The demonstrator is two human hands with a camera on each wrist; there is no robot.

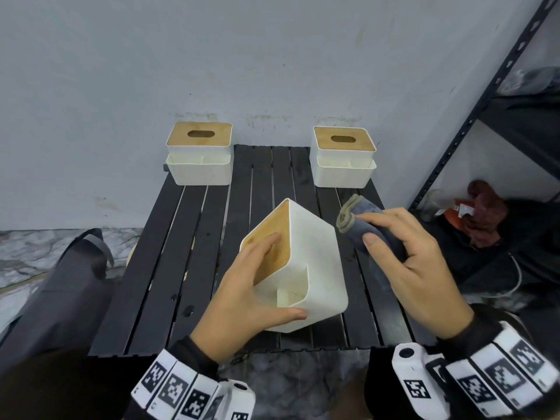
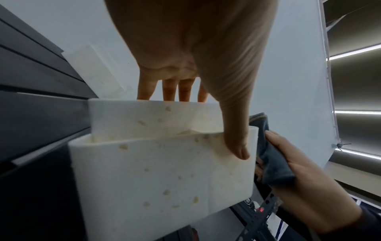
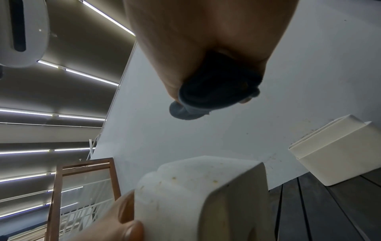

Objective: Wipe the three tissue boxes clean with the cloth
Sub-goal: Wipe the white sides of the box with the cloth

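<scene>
The left hand (image 1: 242,286) holds the nearest tissue box (image 1: 306,268) tipped up on one corner over the slatted surface (image 1: 194,268), fingers spread across its wooden lid and thumb hooked round the lower white edge. The right hand (image 1: 415,268) is wrapped round the folded dark cloth (image 1: 363,225), just beside the box's right wall but not yet on it. The other two boxes, left (image 1: 199,154) and right (image 1: 344,157), stand upright at the far edge of the surface against the wall.

The main risk is the grip: the box is balanced at an angle with only a thumb and flat fingers on smooth plastic, so a firm push from the cloth could twist it out of the hand or skid its corner along the slats. The left wrist view shows many small yellowish spots on the front pocket (image 2: 164,176); a light pass could smear or miss them, especially inside the recess. The bunched cloth offers little flat area, so corners may go unwiped
</scene>
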